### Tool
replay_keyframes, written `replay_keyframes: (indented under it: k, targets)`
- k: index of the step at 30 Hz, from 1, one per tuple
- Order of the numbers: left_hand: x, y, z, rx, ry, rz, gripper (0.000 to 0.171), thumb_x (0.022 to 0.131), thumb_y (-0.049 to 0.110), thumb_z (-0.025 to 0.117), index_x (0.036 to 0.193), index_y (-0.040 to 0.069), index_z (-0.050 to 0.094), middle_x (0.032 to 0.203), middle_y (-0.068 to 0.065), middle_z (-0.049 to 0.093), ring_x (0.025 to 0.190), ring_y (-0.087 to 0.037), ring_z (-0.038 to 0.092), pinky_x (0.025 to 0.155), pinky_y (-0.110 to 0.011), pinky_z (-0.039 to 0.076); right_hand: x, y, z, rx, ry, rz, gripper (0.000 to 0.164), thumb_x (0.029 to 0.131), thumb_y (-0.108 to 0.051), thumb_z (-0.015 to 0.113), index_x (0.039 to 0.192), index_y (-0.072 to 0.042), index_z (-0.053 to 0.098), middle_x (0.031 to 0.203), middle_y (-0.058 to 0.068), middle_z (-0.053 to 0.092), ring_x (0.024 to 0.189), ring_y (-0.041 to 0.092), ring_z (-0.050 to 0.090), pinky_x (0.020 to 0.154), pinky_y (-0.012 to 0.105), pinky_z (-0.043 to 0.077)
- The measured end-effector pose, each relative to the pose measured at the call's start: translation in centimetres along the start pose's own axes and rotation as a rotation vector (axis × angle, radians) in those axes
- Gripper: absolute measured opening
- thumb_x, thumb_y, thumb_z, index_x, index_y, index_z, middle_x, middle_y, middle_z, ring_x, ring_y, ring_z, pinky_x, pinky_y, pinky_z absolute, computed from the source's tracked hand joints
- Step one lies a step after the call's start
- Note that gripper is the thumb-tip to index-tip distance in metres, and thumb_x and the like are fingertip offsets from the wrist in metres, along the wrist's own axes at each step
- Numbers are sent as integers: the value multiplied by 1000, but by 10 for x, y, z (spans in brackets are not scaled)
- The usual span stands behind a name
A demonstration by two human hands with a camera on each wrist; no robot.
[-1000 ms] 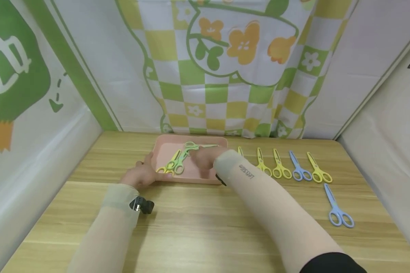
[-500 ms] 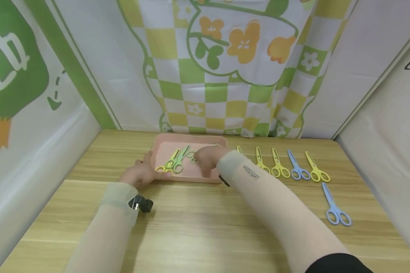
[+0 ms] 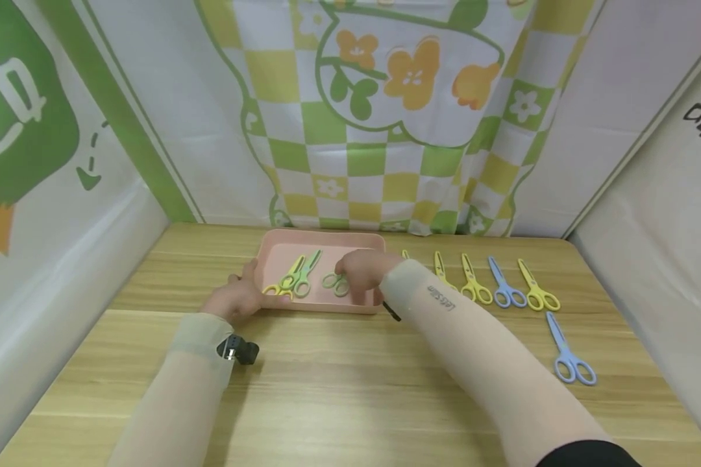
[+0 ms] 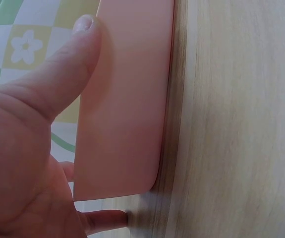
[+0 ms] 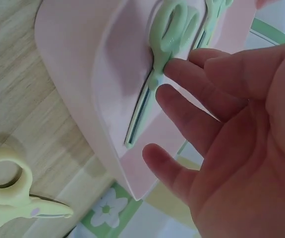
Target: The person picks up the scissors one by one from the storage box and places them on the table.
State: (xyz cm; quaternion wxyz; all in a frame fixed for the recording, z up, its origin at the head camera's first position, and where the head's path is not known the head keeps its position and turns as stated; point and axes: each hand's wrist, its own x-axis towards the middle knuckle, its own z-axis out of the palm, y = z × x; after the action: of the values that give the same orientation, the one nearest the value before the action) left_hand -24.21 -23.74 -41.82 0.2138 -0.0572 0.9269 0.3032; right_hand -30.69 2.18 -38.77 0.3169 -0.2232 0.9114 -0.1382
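Observation:
My left hand [image 3: 237, 299] rests against the near left corner of the pink tray [image 3: 321, 307]. Its thumb [image 4: 65, 69] lies straight along the tray's outer front wall, the other fingers spread along the left end. Over the tray's right part, my right hand [image 3: 363, 269] has its fingers extended, fingertips at the pivot of green scissors [image 5: 164, 54]. Those scissors lie in the tray, handles to the left in the head view, blades hidden there by the hand. Left of them, another pair of green scissors [image 3: 306, 274] lies beside yellow scissors [image 3: 286, 279], partly overlapping them.
Right of the tray stands a row of several scissors, among them yellow scissors [image 3: 474, 280] and blue scissors [image 3: 505, 283]. Another blue pair [image 3: 568, 350] lies nearer on the wooden table [image 3: 339, 389]. A checked curtain [image 3: 368, 162] hangs behind the table.
My right hand has moved slightly right, and the green scissors under it have shifted right and turned, apart from the left-hand green pair. My left hand stays at the tray corner.

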Motion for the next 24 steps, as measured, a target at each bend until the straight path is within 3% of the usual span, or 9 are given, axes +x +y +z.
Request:
replay_keyframes:
  k: [2,5,7,9,12,17,21,24]
  targets:
    - [-1,0,0,-3,0,-1,137,75,70,74,156,9,-17,151,-46,-5,133,-67,12,103,-73,21,0,1,-1,17,17,5,83,78,13,71,151,-13,44,155,9,38,101,24,66,61,39,59]
    - [-1,-1,0,-13,-1,0,137,74,70,74,157,9,-17,151,-46,-6,133,-68,10,103,-74,19,3,4,-5,-182,130,-8,39,83,0,72,121,-5,66,123,8,63,82,19,67,71,35,58]
    - [-1,-1,0,-21,-9,-13,138,73,71,74,157,11,-18,152,-44,-9,135,-67,7,104,-74,17,5,7,-6,-262,226,30,13,84,-11,73,95,-6,70,99,5,67,79,16,64,77,34,55]
    - [1,-3,1,-28,-15,-22,141,71,73,74,156,12,-20,153,-42,-12,136,-66,4,105,-74,15,6,10,-5,-321,306,69,18,87,-24,73,77,-11,66,84,1,65,83,18,60,87,36,49]
    - [5,-6,2,-35,-19,-39,145,66,77,75,156,14,-21,154,-40,-16,137,-65,-1,105,-74,11,6,12,0,-240,342,137,25,85,-34,77,80,-12,67,99,3,68,103,23,57,102,45,39]
    - [7,-8,2,-36,-13,-30,148,64,78,75,156,13,-21,153,-40,-16,136,-65,-2,104,-76,11,5,7,8,-390,305,188,34,88,-50,71,74,-20,70,121,3,62,126,30,41,113,56,20]
    - [6,-6,2,-50,-17,-30,146,66,76,76,156,15,-21,153,-40,-17,137,-65,-2,104,-75,11,5,4,12,-479,291,191,33,86,-52,72,71,-23,67,117,2,61,126,33,37,111,57,21]
    - [5,-4,2,-52,-19,-23,144,68,75,75,156,15,-21,153,-41,-17,137,-65,-2,105,-75,11,5,4,12,-473,306,174,23,81,-39,79,71,-23,67,106,-1,65,126,34,36,109,57,21]
